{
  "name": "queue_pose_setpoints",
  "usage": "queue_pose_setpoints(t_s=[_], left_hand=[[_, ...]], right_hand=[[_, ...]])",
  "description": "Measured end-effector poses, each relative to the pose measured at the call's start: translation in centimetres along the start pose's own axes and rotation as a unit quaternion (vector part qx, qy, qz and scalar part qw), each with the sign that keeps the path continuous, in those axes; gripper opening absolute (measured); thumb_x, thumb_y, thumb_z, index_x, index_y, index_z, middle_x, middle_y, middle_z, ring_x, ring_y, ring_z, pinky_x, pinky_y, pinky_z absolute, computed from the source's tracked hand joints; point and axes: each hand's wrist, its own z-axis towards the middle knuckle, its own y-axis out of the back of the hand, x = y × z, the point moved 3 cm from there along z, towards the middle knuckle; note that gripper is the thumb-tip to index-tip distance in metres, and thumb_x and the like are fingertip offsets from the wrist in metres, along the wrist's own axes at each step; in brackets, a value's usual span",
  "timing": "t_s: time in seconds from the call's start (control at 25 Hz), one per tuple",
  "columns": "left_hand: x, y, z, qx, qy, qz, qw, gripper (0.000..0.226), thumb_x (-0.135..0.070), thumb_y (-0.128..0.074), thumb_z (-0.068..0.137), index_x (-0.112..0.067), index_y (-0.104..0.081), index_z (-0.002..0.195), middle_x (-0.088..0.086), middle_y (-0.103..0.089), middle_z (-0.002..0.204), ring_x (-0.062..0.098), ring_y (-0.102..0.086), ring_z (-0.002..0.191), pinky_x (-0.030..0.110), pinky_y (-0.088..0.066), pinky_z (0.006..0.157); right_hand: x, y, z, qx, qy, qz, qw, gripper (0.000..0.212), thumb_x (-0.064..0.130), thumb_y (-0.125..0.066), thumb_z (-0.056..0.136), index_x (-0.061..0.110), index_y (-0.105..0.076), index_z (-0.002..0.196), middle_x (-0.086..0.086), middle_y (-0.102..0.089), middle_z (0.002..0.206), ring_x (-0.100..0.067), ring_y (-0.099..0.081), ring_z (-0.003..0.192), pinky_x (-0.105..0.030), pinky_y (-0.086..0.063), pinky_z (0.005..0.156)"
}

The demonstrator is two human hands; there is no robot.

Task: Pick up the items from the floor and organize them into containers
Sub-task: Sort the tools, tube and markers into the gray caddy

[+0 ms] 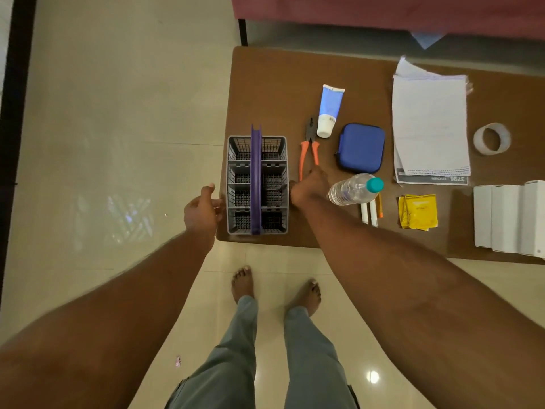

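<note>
A grey compartment basket (236, 172) with a purple handle (256, 172) stands at the left end of a low brown table (265, 84); its compartments look empty. My left hand (203, 211) is at the basket's left wall, fingers loosely curled, holding nothing. My right hand (308, 187) is between the basket's right wall and the handle ends of orange pliers (308, 143). The back of that hand hides its fingers, so I cannot tell whether they grip anything.
On the table lie a blue-white tube (330, 110), a blue zip case (361, 147), a water bottle (354, 188), pens (370, 214), yellow sachets (417, 212), papers (430, 128), a tape roll (492, 138) and white boxes (507, 219). A pink scrap (177, 361) lies on the tiled floor.
</note>
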Motion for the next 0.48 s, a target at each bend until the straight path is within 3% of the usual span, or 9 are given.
queue_pose_setpoints(t_s=[0.08,0.2,0.24,0.36,0.48], left_hand=[[-0.5,-0.2,1.0,-0.002,-0.011,0.004,1.0,0.034,-0.046,-0.062,0.09,-0.015,-0.067,0.105,0.003,-0.069,0.083,0.019,-0.07,0.079,0.033,-0.059,0.076],[-0.7,-0.2,2.1,-0.01,-0.015,0.01,1.0,0.035,-0.041,-0.064,0.092,-0.009,-0.067,0.103,0.005,-0.069,0.085,0.018,-0.068,0.075,0.031,-0.059,0.076],[-0.6,-0.1,2.4,-0.011,-0.012,0.013,1.0,0.038,-0.041,-0.065,0.091,-0.006,-0.066,0.105,0.006,-0.07,0.086,0.019,-0.068,0.075,0.031,-0.06,0.076],[0.4,0.5,2.8,-0.011,-0.001,0.035,0.999,0.045,-0.043,-0.066,0.089,-0.003,-0.067,0.11,0.006,-0.072,0.09,0.022,-0.071,0.08,0.033,-0.059,0.076],[1.0,1.0,2.3,-0.009,0.005,0.054,0.998,0.042,-0.043,-0.065,0.09,-0.007,-0.067,0.113,0.004,-0.073,0.09,0.023,-0.073,0.086,0.032,-0.057,0.072]], right_hand=[[0.2,-0.2,1.4,-0.038,0.037,-0.053,0.997,0.069,0.026,-0.059,0.095,0.015,-0.03,0.156,-0.018,-0.046,0.144,-0.036,-0.049,0.13,-0.039,-0.039,0.107],[-0.5,-1.3,2.6,-0.025,0.097,-0.066,0.993,0.088,0.024,-0.062,0.088,0.037,-0.012,0.159,-0.012,-0.029,0.161,-0.035,-0.033,0.143,-0.047,-0.033,0.115],[-0.4,-1.4,2.8,-0.03,0.106,-0.082,0.991,0.089,0.027,-0.064,0.087,0.036,-0.011,0.159,-0.011,-0.028,0.162,-0.034,-0.031,0.144,-0.048,-0.032,0.116],[0.0,-0.7,3.4,-0.055,0.029,-0.048,0.997,0.078,0.041,-0.065,0.092,0.01,-0.028,0.153,-0.018,-0.046,0.149,-0.035,-0.048,0.134,-0.041,-0.038,0.11],[0.0,-0.2,2.7,-0.02,-0.025,0.035,0.999,0.085,0.05,-0.078,0.08,0.008,-0.04,0.143,-0.015,-0.054,0.14,-0.034,-0.055,0.127,-0.038,-0.045,0.104]])
